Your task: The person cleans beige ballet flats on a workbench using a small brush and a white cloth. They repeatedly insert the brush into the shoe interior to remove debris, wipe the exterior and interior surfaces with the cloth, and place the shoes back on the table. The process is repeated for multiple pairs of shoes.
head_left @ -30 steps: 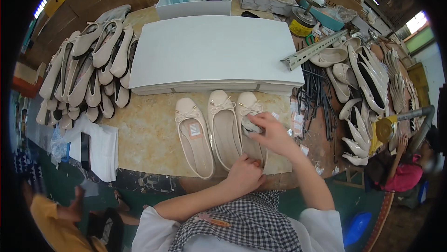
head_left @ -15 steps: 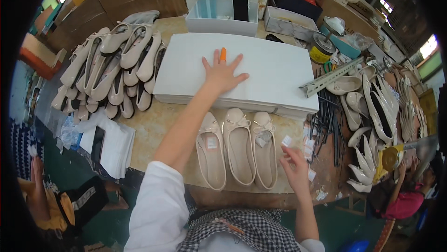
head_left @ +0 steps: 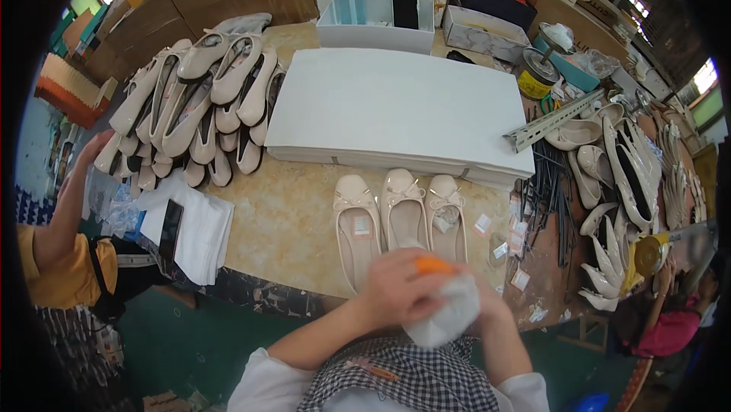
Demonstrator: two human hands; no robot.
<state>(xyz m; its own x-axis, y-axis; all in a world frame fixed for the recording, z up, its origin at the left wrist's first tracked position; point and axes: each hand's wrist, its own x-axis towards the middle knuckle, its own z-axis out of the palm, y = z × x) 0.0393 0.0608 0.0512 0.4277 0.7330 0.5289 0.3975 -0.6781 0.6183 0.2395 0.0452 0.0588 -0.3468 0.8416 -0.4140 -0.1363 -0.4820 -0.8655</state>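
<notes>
Low in the picture, over the near table edge, my two hands come together around crumpled white paper (head_left: 451, 322). My left hand (head_left: 392, 289), an orange cover on one finger, is closed on the paper. Motion blurs it slightly. My right hand (head_left: 493, 307) presses the paper from the other side, with its fingers mostly hidden. Just beyond stand three beige ballet flats with small bows: a left one (head_left: 358, 221) with a label inside, a middle one (head_left: 402, 218), and a right one (head_left: 443, 193) with crumpled material inside. My hands cover some of their heel ends.
A tall stack of white paper (head_left: 403, 100) lies behind the shoes, a metal angle bar (head_left: 552, 121) at its right end. Piled beige flats (head_left: 183, 107) are at left, near a phone (head_left: 170, 229) on white sheets. More shoes (head_left: 624, 176) lie right. Another person's arm (head_left: 65, 199) reaches in at left.
My left hand has left the paper stack and come down toward me, meeting my right hand. Crumpled white paper is now between them. At left, a person's arm now reaches to the shoe pile.
</notes>
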